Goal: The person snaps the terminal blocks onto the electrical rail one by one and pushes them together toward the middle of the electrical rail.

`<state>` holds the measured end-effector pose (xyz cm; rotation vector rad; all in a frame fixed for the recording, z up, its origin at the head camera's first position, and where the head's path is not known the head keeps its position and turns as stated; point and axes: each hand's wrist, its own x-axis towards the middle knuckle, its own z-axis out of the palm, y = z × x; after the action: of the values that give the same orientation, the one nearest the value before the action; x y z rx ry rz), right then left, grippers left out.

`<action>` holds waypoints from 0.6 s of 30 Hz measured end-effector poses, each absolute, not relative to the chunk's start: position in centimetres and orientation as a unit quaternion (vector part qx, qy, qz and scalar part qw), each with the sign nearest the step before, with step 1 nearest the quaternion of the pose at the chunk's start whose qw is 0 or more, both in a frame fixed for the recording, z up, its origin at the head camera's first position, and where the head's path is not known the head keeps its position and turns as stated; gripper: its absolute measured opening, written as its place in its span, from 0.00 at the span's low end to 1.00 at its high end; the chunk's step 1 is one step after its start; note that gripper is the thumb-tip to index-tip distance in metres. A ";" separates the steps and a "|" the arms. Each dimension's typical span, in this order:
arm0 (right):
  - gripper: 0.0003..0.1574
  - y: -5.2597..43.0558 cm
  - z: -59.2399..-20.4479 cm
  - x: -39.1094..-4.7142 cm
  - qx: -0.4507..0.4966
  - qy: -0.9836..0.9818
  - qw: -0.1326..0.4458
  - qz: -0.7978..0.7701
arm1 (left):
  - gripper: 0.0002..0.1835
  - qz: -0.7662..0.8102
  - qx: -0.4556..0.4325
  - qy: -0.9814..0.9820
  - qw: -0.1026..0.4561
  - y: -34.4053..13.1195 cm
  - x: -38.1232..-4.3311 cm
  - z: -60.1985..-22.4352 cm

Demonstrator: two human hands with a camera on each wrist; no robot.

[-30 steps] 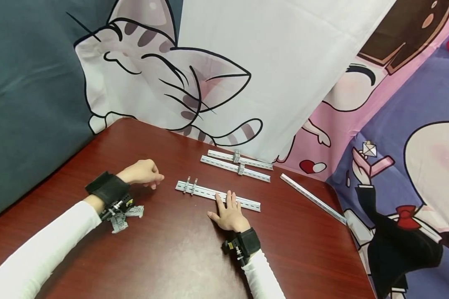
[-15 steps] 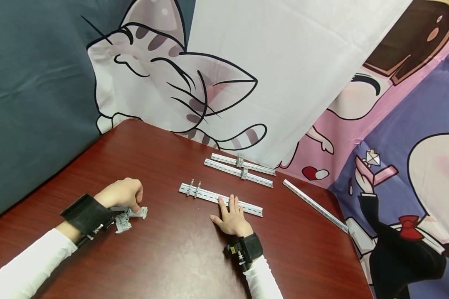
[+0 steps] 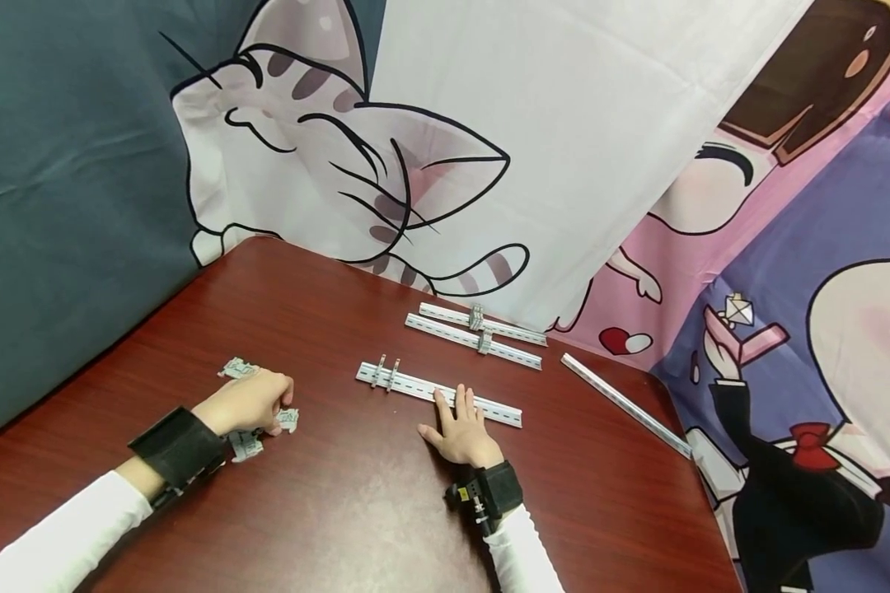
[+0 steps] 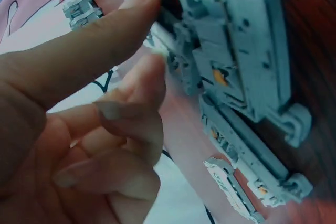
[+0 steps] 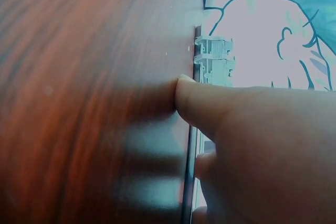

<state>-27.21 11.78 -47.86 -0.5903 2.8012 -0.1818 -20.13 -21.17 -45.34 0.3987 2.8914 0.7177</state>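
My left hand (image 3: 248, 401) reaches down over several loose grey terminal blocks on the table. Its thumb and forefinger pinch one terminal block (image 3: 287, 420); in the left wrist view that block is partly hidden by the fingers. Another terminal block (image 4: 231, 40) stands close beside the fingertips, with a smaller grey one (image 4: 231, 187) farther along. With fingers spread straight, my right hand (image 3: 461, 436) rests on a slotted metal DIN rail (image 3: 500, 413). Two thin terminal blocks (image 3: 377, 372) stand upright near that rail's left end, also visible as pale clips (image 5: 214, 56) in the right wrist view.
Two more DIN rails, a nearer one (image 3: 437, 329) and a farther one (image 3: 519, 333), lie toward the back, each bearing grey blocks at mid-length. A bare rail (image 3: 626, 405) lies slanted at the right. Printed cloth (image 3: 601, 99) hangs behind the brown table (image 3: 356, 511).
My left hand has come back toward me, down from beside the rail to the loose terminal blocks, and its fingers have closed on one. The right hand stays on the rail.
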 end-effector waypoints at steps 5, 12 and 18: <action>0.45 11.9 -47.6 -27.5 -0.199 0.969 0.133 -0.062 | 0.15 0.271 0.184 0.941 0.078 -20.8 -20.8 -45.4; 0.46 11.9 -47.9 -27.4 -0.201 0.968 0.136 -0.063 | 0.18 0.266 0.197 0.942 0.058 -19.2 -20.7 -45.6; 0.46 11.8 -47.9 -27.3 -0.203 0.968 0.129 -0.068 | 0.21 0.169 0.033 0.985 -0.023 -16.5 -20.3 -46.0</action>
<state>-27.34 11.80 -47.89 -0.5907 2.8139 -0.1969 -20.26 -16.51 -46.04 0.1047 3.1397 0.5381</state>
